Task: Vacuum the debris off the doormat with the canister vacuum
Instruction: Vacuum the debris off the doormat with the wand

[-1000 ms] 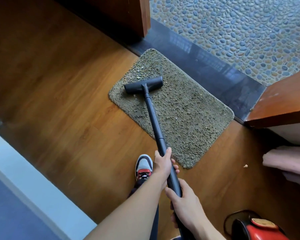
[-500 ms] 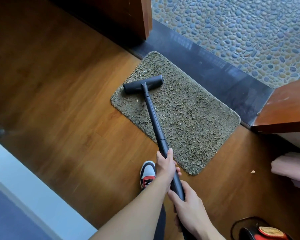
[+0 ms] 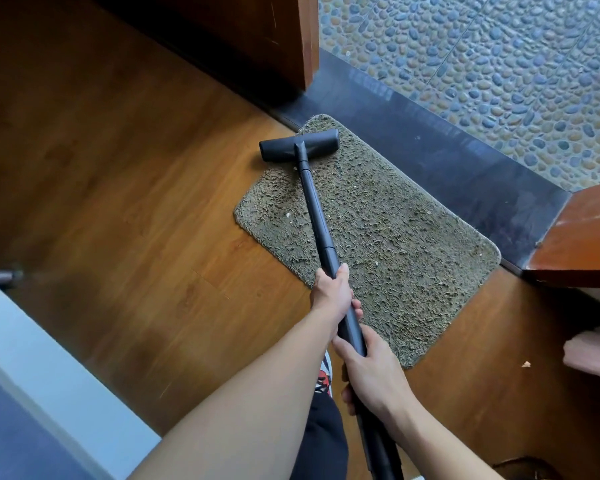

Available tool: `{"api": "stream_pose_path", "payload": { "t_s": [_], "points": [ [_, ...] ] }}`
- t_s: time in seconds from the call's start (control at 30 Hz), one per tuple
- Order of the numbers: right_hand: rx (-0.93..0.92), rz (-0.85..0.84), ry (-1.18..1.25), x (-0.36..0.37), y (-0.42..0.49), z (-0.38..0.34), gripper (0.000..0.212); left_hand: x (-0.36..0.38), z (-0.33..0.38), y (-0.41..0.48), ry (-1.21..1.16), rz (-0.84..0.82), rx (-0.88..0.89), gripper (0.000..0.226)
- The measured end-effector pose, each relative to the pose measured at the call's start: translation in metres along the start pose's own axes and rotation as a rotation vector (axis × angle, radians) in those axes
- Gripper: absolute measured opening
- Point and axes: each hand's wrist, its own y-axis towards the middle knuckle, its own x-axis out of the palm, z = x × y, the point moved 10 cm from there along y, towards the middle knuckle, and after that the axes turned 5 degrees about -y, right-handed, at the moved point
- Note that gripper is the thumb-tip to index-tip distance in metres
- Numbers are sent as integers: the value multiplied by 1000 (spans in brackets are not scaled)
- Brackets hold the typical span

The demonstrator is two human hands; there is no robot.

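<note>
Head view: a black vacuum wand (image 3: 317, 209) is held in both hands and runs away from the person across the doormat (image 3: 413, 258). The left hand (image 3: 331, 294) is wrapped round the wand higher up, its fingers (image 3: 358, 305) curled round the tube and the thumb laid along it. The right hand (image 3: 373, 372) is closed round the wand just below, with its fingers (image 3: 347, 396) also curled round the tube. The floor nozzle (image 3: 298, 145) is set at the far left corner of the doormat; its right part rests on the pile, while its left end reaches past the mat's edge over the wooden floor (image 3: 136, 174).

The doormat is laid at an angle on the wooden floor, its far edge against a dark threshold strip (image 3: 447, 157), beyond which pebbled paving (image 3: 499, 64) is seen. Pale crumbs of debris (image 3: 287, 214) are scattered on the pile beside the wand. One loose crumb (image 3: 526, 364) lies on the wooden floor to the right of the mat. Part of a shoe (image 3: 325, 374) is seen between the forearms.
</note>
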Motion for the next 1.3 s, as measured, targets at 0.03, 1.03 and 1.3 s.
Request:
{"api": "stream_pose_path", "payload": {
  "t_s": [0.03, 1.03, 1.3],
  "points": [
    [-3, -2, 4, 0, 2, -2, 11, 1, 2, 1, -5, -3, -1, 26],
    [13, -14, -128, -27, -80, 113, 9, 20, -130, -82, -54, 35, -54, 22],
    [-8, -6, -101, -17, -52, 71, 8, 8, -85, -45, 36, 58, -27, 34]
  ]
}}
